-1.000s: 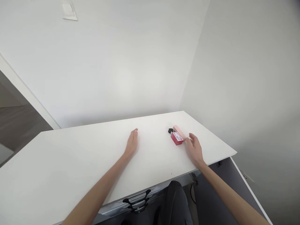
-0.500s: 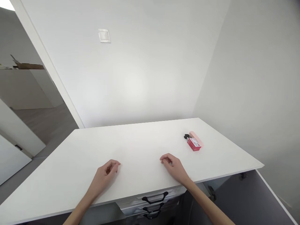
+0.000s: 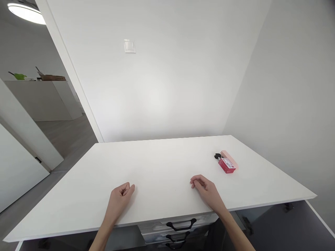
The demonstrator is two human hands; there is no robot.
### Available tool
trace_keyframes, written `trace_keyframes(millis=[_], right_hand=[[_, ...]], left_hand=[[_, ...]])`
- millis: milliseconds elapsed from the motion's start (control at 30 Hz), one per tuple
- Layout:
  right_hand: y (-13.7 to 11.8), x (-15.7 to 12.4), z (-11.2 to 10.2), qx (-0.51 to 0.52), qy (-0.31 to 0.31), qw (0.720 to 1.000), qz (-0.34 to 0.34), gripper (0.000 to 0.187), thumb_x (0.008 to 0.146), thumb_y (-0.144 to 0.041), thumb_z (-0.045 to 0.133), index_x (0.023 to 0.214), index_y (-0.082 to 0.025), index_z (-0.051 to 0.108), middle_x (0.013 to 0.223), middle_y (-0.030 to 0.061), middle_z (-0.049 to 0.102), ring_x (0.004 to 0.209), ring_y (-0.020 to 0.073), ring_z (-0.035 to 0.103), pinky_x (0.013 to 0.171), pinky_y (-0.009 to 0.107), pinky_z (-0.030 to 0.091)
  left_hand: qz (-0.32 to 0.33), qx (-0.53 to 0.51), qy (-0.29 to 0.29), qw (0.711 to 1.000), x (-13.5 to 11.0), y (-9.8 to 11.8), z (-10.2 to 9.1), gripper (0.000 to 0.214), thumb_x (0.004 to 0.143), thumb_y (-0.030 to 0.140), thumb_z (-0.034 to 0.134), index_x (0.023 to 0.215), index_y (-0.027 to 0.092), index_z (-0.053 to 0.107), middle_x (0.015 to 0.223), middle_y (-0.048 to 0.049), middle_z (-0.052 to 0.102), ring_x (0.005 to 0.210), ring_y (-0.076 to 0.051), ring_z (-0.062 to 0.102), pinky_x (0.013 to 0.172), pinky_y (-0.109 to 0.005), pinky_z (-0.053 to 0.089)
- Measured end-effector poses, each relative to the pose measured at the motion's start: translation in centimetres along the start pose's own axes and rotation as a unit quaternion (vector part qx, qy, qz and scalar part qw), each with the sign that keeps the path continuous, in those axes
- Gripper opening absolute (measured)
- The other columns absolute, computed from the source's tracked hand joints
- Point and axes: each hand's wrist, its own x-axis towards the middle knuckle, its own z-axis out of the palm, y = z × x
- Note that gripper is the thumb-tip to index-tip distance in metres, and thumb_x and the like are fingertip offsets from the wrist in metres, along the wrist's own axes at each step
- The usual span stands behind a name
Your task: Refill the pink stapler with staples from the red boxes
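My left hand [image 3: 120, 198] rests on the white tabletop [image 3: 146, 160], curled into a loose fist with nothing visible in it. To its right, my right hand [image 3: 206, 191] lies on the same surface, fingers loosely bent and a little apart, holding nothing. Beyond the right hand sits a small red and white box [image 3: 226, 165], not touched by it. Against the box's far side is a pale pink oblong item [image 3: 230, 159]. A black-headed item, perhaps keys [image 3: 217, 156], lies at the box's left, partly hidden.
Below the front edge are drawers with black handles [image 3: 181, 225] and an open cabinet door [image 3: 300, 223] at the right. A wall with a switch [image 3: 129, 46] stands behind the tabletop. On the left, a doorway shows a grey cabinet [image 3: 49, 101] in another room.
The view has shifted, so the tabletop and box appear farther right and slightly lower. My left hand's fingers have curled in more tightly; the right hand stays loosely bent.
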Motion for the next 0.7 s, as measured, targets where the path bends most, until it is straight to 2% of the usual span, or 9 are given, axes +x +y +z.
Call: trace_keyframes(millis=[200, 467, 700], right_hand=[[0.2, -0.2, 0.0, 0.014, 0.005, 1.0, 0.01, 0.03, 0.093, -0.05, 0.056, 0.096, -0.023, 0.068, 0.091, 0.0074, 0.075, 0.085, 0.0255, 0.07, 0.077, 0.036, 0.052], [1.3, 0.0, 0.0, 0.024, 0.004, 1.0, 0.0, 0.027, 0.094, -0.048, 0.056, 0.097, -0.024, 0.068, 0.093, 0.0066, 0.074, 0.084, 0.0244, 0.07, 0.079, 0.037, 0.052], [1.6, 0.0, 0.1, 0.028, 0.007, 1.0, 0.001, 0.031, 0.093, -0.052, 0.056, 0.097, -0.023, 0.067, 0.094, 0.007, 0.074, 0.083, 0.024, 0.07, 0.077, 0.036, 0.052]], left_hand=[[-0.008, 0.001, 0.009, 1.0, -0.4, 0.4, -0.3, 0.039, 0.081, 0.04, 0.051, 0.067, 0.024, 0.018, 0.066, 0.0052, 0.017, 0.061, -0.013, 0.019, 0.056, -0.024, 0.02], [0.014, 0.006, 0.03, 0.999, -0.9, 1.4, -0.3, 0.041, 0.084, 0.045, 0.052, 0.065, 0.023, 0.022, 0.063, 0.0056, 0.021, 0.059, -0.013, 0.023, 0.055, -0.024, 0.024], [0.01, 0.006, 0.03, 0.999, -0.9, 1.0, -0.3, 0.042, 0.085, 0.047, 0.052, 0.066, 0.024, 0.022, 0.063, 0.0058, 0.022, 0.059, -0.013, 0.024, 0.056, -0.024, 0.024]])
